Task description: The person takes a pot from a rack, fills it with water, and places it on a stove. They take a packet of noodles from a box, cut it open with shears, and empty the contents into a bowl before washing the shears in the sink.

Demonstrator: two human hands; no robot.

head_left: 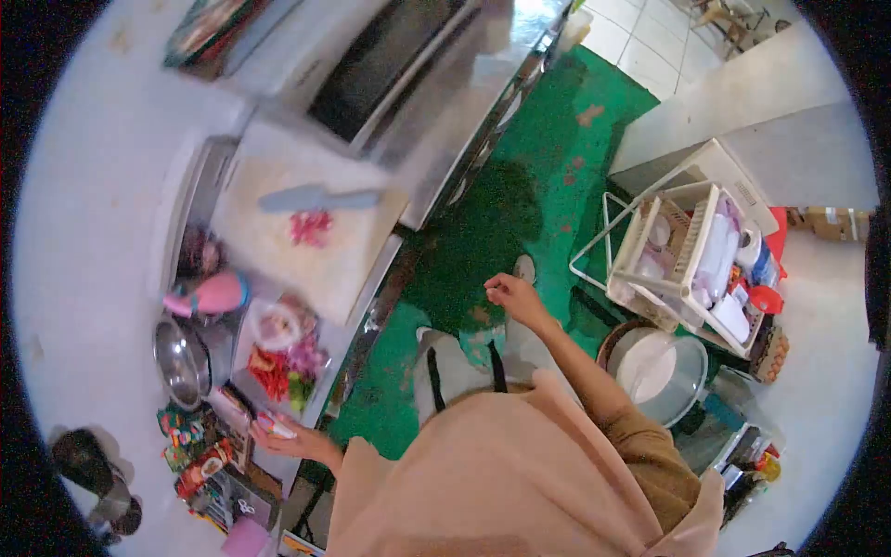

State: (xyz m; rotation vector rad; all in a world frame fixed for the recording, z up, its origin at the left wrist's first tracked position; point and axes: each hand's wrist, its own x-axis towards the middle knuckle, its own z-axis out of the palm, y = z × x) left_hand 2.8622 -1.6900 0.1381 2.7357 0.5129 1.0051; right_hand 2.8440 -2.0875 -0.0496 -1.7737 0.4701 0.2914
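Note:
My left hand (302, 447) is at the front edge of the counter, its fingers closed round a small white packet with coloured print (277, 426). Just beyond it lies a tray of cut vegetables (327, 376) with red strips, purple pieces, green bits and a round clear container (277, 327). My right hand (515, 297) hangs over the green floor, fingers curled in, with nothing visible in them. Farther along the counter, a knife (316, 199) rests on a white cutting board (348, 255) beside a small heap of chopped reddish pieces (310, 228).
A metal bowl (182, 360), a pink bottle (219, 294) and several packets (206, 464) stand along the wall. On the right are a cream rack (691, 237) loaded with goods and a clear tub (691, 381). A steel counter (436, 107) extends ahead.

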